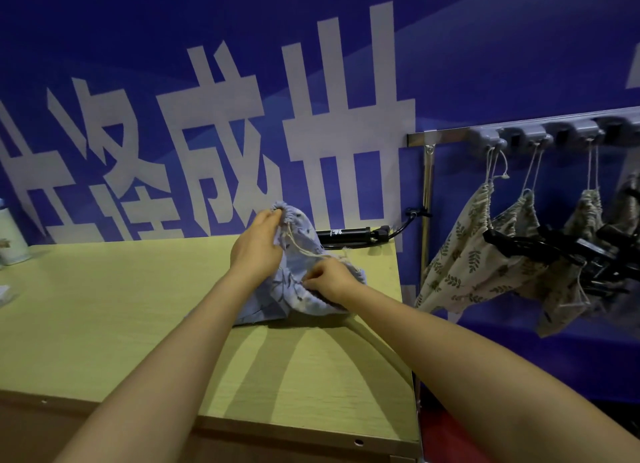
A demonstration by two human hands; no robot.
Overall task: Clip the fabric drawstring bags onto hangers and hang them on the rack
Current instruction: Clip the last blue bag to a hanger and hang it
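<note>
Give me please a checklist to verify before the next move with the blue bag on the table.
1. Blue bag lies on the table: ok.
2. Left hand holds the bag's gathered neck: ok.
3. Right hand pinches the fabric near the drawstring: ok.
4. Hanger within the hands: not ok; black hangers sit among the beige bags by the rack.
5. Free hook on the rack: cannot tell.

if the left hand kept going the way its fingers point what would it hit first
The blue bag: the left hand holds it at its gathered top. Past that, probably the banner wall, though depth is unclear.
</note>
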